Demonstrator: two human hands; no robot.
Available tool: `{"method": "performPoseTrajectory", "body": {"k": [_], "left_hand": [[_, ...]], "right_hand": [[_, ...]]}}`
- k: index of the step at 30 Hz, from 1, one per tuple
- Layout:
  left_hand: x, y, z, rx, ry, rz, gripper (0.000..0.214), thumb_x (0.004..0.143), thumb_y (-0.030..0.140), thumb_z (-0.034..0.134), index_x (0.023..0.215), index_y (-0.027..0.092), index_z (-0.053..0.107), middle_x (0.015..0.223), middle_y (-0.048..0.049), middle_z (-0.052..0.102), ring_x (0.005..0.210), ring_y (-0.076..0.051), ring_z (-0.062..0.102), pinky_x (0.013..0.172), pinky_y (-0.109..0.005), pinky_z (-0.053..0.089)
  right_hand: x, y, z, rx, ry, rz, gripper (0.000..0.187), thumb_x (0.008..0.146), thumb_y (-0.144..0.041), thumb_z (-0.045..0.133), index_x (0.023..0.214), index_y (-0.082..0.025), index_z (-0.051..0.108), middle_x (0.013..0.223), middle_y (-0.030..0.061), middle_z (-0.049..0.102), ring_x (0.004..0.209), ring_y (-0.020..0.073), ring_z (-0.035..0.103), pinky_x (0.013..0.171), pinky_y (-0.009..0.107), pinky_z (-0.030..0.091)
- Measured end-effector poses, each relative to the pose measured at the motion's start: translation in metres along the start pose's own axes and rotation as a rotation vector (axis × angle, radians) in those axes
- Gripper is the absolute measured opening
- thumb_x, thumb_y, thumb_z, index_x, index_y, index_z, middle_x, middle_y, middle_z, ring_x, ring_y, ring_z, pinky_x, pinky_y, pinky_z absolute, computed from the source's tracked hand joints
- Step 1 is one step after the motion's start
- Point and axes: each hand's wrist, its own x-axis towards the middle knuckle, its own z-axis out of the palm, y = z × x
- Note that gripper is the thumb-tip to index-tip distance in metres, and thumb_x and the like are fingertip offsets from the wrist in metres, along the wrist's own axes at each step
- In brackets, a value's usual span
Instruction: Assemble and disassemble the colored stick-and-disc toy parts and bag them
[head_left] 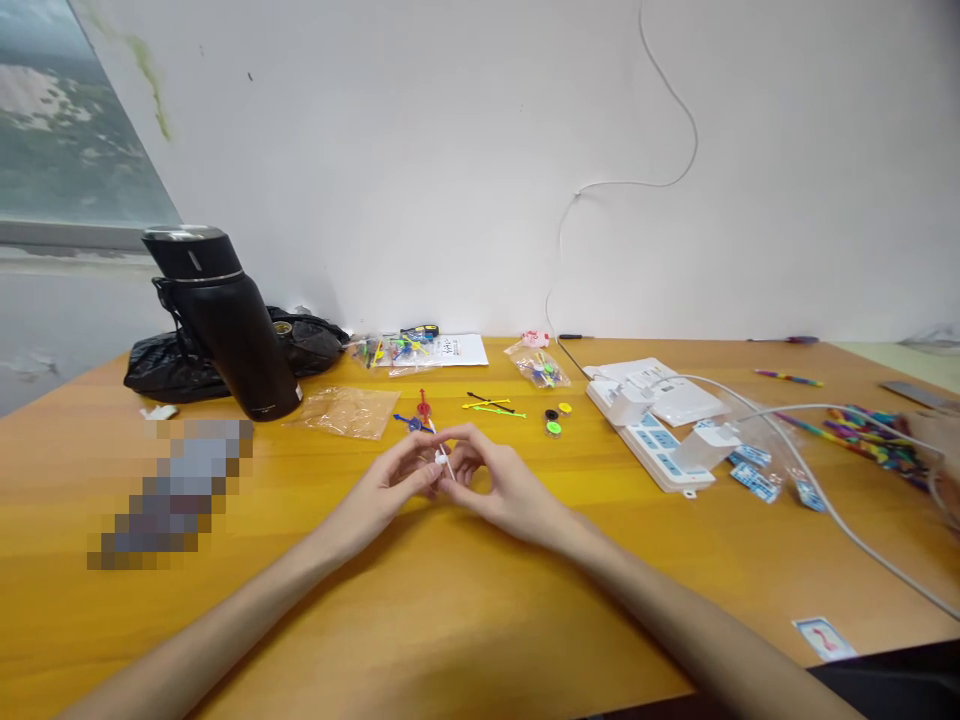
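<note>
Between the fingertips of both hands, over the middle of the orange-yellow wooden bench (450, 620), sits a small white plastic piece (442, 460) with a thin stem. The left hand (397, 482) pinches it from one side and the right hand (499, 485) from the other. Each grip is narrow and closed on the piece, with thumbs and forefingers meeting around it.

Just beyond the fingers lie a red plastic pin (424, 404) and a blue plastic pin (411, 422), close together. A clear empty plastic bag (349, 410) lies to their left. To their right are thin yellow and green plastic sticks (495, 407), then three small round discs (555, 418) in black, yellow and green.

Further left, a tall black insulated bottle (225, 320) stands in front of a crumpled black plastic bag (169, 368). Further right, a white power strip (652, 440) lies with a white cable (825, 500) trailing across the bench. A bundle of multicoloured pencils (874, 437) lies near the right edge.
</note>
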Motion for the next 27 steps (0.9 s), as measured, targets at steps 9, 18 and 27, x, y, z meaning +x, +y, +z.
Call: {"method": "performPoseTrajectory", "body": {"k": [9, 18, 27], "left_hand": [[0.001, -0.006, 0.002, 0.146, 0.045, -0.006, 0.03, 0.097, 0.046, 0.06, 0.108, 0.018, 0.064, 0.095, -0.0043, 0.064, 0.086, -0.017, 0.056, 0.08, -0.03, 0.045], [-0.001, -0.002, 0.005, 0.289, 0.026, -0.012, 0.029, 0.098, 0.046, 0.057, 0.093, 0.018, 0.062, 0.082, -0.0002, 0.058, 0.078, -0.016, 0.053, 0.073, -0.027, 0.041], [-0.002, -0.005, 0.001, 0.33, 0.033, 0.004, 0.018, 0.097, 0.034, 0.056, 0.086, 0.019, 0.053, 0.076, 0.0028, 0.048, 0.071, -0.014, 0.048, 0.067, -0.025, 0.039]], "right_hand": [[-0.004, 0.003, 0.004, -0.622, 0.012, -0.035, 0.038, 0.096, -0.021, 0.058, 0.133, -0.02, 0.053, 0.1, 0.0057, 0.071, 0.091, 0.0199, 0.065, 0.083, 0.031, 0.048], [-0.004, 0.0, 0.008, -0.656, -0.028, 0.008, 0.012, 0.097, -0.02, 0.054, 0.108, -0.02, 0.051, 0.096, 0.0064, 0.068, 0.088, 0.021, 0.064, 0.077, 0.031, 0.048], [-0.005, 0.007, 0.011, -0.652, -0.097, -0.098, 0.012, 0.106, -0.018, 0.038, 0.113, -0.017, 0.048, 0.107, 0.0126, 0.067, 0.098, 0.0232, 0.066, 0.087, 0.036, 0.053]]}}
